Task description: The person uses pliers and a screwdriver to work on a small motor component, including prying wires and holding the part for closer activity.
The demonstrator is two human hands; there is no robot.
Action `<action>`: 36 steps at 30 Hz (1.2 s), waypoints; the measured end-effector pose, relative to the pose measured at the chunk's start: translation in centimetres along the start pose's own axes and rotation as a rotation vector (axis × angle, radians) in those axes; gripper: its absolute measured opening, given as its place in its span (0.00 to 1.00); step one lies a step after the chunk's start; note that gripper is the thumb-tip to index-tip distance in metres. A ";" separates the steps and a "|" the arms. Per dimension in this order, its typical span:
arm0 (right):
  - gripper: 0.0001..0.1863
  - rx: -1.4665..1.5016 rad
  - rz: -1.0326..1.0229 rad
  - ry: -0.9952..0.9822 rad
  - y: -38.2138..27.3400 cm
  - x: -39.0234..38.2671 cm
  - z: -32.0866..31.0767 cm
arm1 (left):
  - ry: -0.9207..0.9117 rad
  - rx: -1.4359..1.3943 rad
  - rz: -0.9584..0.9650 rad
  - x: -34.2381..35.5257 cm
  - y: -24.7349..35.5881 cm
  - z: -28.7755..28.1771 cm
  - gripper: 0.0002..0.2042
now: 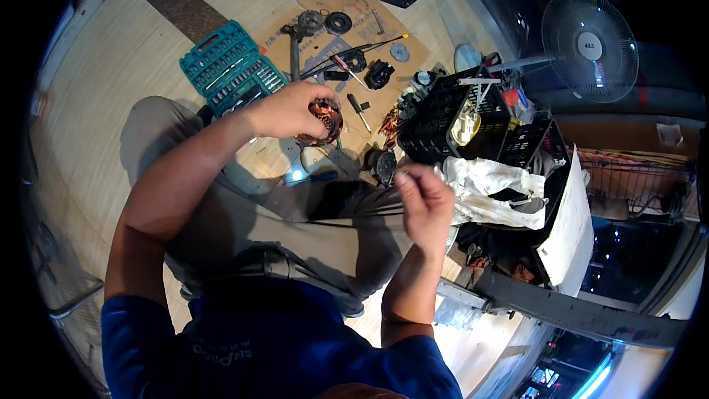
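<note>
My left hand point(295, 109) is closed round a copper-wound stator point(328, 123), a ring of copper-coloured coils, held above the floor in front of my bent legs. The fingers wrap its rim and hide part of it. To the right, my right hand point(427, 196) is raised with thumb and fingers curled together. What it pinches, if anything, is too small to make out. Just beyond that hand lies a dirty white cloth or glove point(495, 188). A dark round motor part point(382, 165) rests on the floor between my two hands.
A green socket-set case point(230, 66) lies unfolded on the left. On a cardboard sheet point(413, 48) are a hammer point(295, 52), a screwdriver point(358, 112), a black ring point(338, 23) and several motor parts. Black crates point(436, 129) stand to the right, with a fan point(589, 46) behind.
</note>
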State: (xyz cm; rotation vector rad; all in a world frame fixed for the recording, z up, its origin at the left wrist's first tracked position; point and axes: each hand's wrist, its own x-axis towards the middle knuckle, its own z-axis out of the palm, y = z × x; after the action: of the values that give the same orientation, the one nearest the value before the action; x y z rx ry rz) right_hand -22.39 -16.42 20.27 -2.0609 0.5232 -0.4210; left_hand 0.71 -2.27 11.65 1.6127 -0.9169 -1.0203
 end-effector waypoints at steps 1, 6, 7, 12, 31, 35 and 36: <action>0.05 -0.007 -0.027 0.082 0.9 0.4 -0.6 | -0.077 0.086 0.004 0.2 0.1 0.2 0.25; 0.07 0.002 0.088 0.280 4.2 3.1 -2.7 | -0.418 -0.169 0.069 -0.4 0.4 0.1 0.27; 0.07 0.001 0.088 0.281 5.0 3.0 -3.3 | -0.419 -0.169 0.069 -0.5 0.6 0.1 0.27; 0.09 -0.214 0.307 0.126 8.0 -0.1 -5.1 | -0.257 -0.683 0.134 -0.9 0.7 -0.3 0.28; 0.07 -0.124 0.782 -0.156 21.0 -32.7 -14.2 | 0.259 -0.861 0.156 0.9 -1.1 -0.4 0.22; 0.10 -0.656 0.701 -0.259 26.3 -45.7 -12.3 | 0.235 -0.897 0.133 1.3 -1.3 0.1 0.20; 0.18 -0.577 0.988 -0.358 26.7 -47.9 -11.1 | 0.235 -0.896 0.134 1.3 -1.4 0.2 0.20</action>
State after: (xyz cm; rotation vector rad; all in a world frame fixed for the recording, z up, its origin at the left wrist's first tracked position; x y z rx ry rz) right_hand -73.78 -12.06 -1.34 -2.0182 1.4375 0.7409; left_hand 1.11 -3.24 9.98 0.8687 -0.3073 -0.9266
